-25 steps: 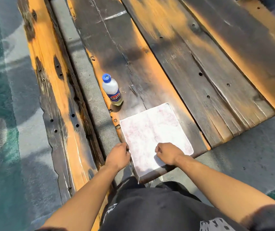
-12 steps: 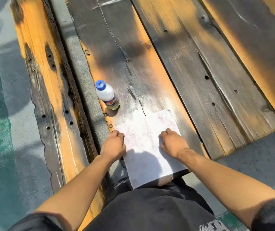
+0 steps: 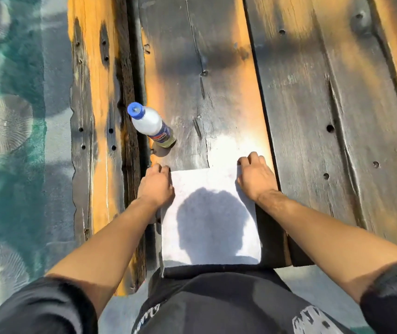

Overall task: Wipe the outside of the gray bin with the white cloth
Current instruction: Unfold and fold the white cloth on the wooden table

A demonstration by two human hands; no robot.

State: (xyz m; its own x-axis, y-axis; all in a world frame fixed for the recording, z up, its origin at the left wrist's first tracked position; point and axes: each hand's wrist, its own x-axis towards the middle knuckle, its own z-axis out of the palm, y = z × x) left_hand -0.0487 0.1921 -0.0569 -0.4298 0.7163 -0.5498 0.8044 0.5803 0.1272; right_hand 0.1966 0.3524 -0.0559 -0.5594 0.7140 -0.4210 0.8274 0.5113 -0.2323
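Observation:
The white cloth [image 3: 210, 213] lies flat on a dark wooden plank [image 3: 199, 80], its near edge at the plank's end by my body. My left hand [image 3: 156, 184] grips the cloth's far left corner with curled fingers. My right hand [image 3: 255, 175] grips the far right corner the same way. A shadow of a head falls on the middle of the cloth. No gray bin is in view.
A white bottle with a blue cap [image 3: 150, 124] stands just beyond my left hand at the plank's left edge. More worn planks [image 3: 325, 104] lie to the right and an orange-stained one [image 3: 96, 116] to the left. Green patterned ground [image 3: 7, 121] is at far left.
Both hands have slid from the cloth's near part up to its far corners. The view has moved closer, so the cloth now sits straight in front of me.

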